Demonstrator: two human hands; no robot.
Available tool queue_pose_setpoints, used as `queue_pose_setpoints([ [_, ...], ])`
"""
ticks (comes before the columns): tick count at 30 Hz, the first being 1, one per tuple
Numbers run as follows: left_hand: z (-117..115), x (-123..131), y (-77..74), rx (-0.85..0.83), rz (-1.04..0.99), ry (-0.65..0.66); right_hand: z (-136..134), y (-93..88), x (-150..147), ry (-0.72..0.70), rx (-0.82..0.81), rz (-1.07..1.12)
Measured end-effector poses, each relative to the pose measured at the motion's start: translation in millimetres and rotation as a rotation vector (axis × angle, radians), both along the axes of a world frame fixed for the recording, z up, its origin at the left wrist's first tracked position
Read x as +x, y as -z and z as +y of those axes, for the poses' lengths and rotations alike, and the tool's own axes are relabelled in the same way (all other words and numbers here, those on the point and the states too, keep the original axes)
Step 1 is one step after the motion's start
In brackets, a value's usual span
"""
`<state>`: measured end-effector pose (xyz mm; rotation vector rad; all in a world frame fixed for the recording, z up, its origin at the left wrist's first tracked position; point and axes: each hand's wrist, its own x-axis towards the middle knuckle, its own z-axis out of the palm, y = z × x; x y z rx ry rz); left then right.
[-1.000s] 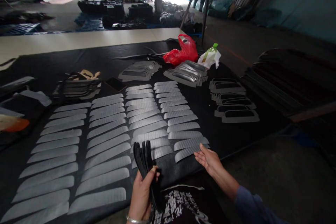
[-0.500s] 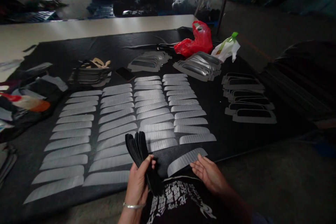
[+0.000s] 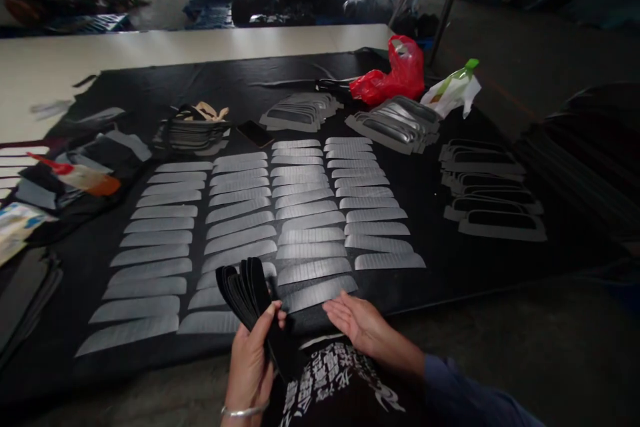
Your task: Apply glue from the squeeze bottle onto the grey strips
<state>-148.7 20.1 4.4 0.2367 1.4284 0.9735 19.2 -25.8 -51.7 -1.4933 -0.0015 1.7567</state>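
Observation:
My left hand [image 3: 253, 357] is closed around a fanned stack of black strips [image 3: 247, 290], held upright over the near edge of the black cloth [image 3: 430, 273]. My right hand [image 3: 353, 320] is open, palm up, its fingertips touching a silver-grey curved strip [image 3: 317, 292] at the bottom of the third column. Several columns of the same silver strips [image 3: 235, 213] lie in rows across the cloth.
Stacks of grey frame-shaped pieces [image 3: 493, 203] lie at the right, more piles [image 3: 395, 123] at the back. A red bag [image 3: 393, 77] and a wrapped green-capped bottle [image 3: 453, 88] sit at the far right. A phone [image 3: 255, 133] and a glue bottle [image 3: 75, 175] lie left.
My right hand has slid one silver strip from the right column's bottom leftward to beneath the third column. The view has shifted right and down. My left hand still holds the black strips.

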Motion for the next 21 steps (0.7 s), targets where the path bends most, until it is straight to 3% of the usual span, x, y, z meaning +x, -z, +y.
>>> queue_pose_setpoints([
  [4,0.6,2.6,-0.3,-0.028,-0.009,0.022,-11.6,-5.4,17.3,-0.187,0.104,-0.31],
  [11,4.2,16.4,-0.4,-0.035,-0.018,0.074,0.6,1.7,107.2,-0.419,0.492,-1.072],
  [17,4.5,45.1,-8.1,-0.053,0.013,-0.011,3.8,24.2,147.1,-0.8,0.77,-1.216],
  [21,-0.2,59.6,-8.3,-0.072,0.021,-0.047,0.0,28.7,165.0,-0.93,0.853,-1.233],
])
